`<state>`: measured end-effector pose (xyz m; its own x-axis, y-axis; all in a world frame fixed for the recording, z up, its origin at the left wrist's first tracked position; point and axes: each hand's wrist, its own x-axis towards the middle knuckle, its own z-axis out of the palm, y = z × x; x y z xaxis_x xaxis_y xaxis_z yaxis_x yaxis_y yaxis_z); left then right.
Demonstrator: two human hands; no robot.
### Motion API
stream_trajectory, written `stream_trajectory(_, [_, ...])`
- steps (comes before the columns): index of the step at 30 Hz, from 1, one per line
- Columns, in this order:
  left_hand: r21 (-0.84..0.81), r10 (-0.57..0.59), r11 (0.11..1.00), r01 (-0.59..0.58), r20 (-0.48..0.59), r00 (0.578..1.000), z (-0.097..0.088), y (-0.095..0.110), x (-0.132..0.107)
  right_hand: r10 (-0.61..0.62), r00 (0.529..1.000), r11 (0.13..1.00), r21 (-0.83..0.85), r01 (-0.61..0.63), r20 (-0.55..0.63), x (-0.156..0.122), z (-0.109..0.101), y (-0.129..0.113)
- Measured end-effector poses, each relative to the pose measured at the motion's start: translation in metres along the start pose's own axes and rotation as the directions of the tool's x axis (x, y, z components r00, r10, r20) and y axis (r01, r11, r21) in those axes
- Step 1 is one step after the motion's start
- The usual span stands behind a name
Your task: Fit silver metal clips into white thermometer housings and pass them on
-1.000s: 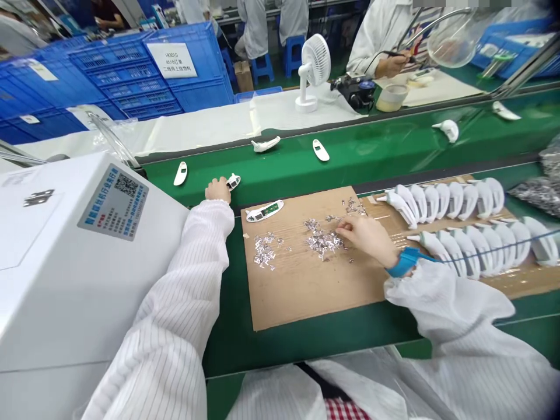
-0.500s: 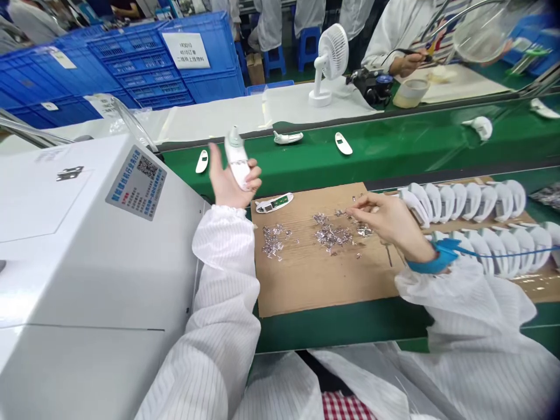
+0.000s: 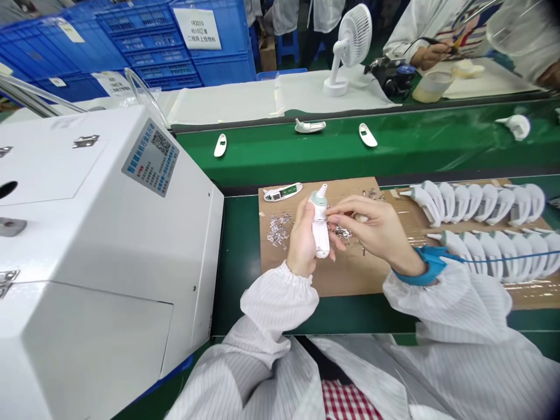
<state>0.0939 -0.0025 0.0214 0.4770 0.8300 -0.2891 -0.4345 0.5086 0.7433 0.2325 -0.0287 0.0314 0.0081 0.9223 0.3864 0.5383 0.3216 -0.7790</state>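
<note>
My left hand [image 3: 303,239] is closed around a white ear thermometer [image 3: 321,233] with a pale green collar and a pointed tip, held upright above the cardboard. Thumb and fingertips of my right hand [image 3: 371,224] are pinched against the thermometer's side, just below the collar. Whatever sits between them is too small to make out. Beneath the hands lie small shiny metal pieces [image 3: 278,231] in loose piles, partly covered by the hands. An opened thermometer half [image 3: 283,192] with a green circuit board rests at the cardboard's upper left corner.
Rows of white thermometer housings [image 3: 494,201] stand at the right on cardboard. A large white machine [image 3: 131,245] takes up the left side. On the green ledge [image 3: 262,154] lie several white shell parts. Behind are a fan [image 3: 354,38], blue crates [image 3: 223,70] and a co-worker's hand [image 3: 431,56].
My left hand has brought the thermometer down and right, over the cardboard. My right hand has moved from the metal pieces to the thermometer's side. The view has shifted slightly.
</note>
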Motion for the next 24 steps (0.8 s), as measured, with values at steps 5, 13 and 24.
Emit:
stream_trajectory(5, [0.015, 0.015, 1.0, -0.014, -0.021, 1.0, 0.0, -0.002, -0.005, -0.1, 0.994, 0.993, -0.062, 0.102, 0.036, -0.005, -0.001, -0.002])
stream_trajectory(13, [-0.007, 0.029, 1.0, -0.03, -0.088, 0.996, 0.002, -0.006, -0.011, -0.23, 0.969, 0.88, -0.405, 0.248, 0.092, -0.017, 0.008, -0.007])
stream_trajectory(24, [-0.338, -0.113, 0.941, 0.01, -0.287, 0.951, -0.04, 0.004, -0.005, -0.143, 0.971, 0.91, -0.361, 0.206, 0.193, -0.008, 0.021, 0.006])
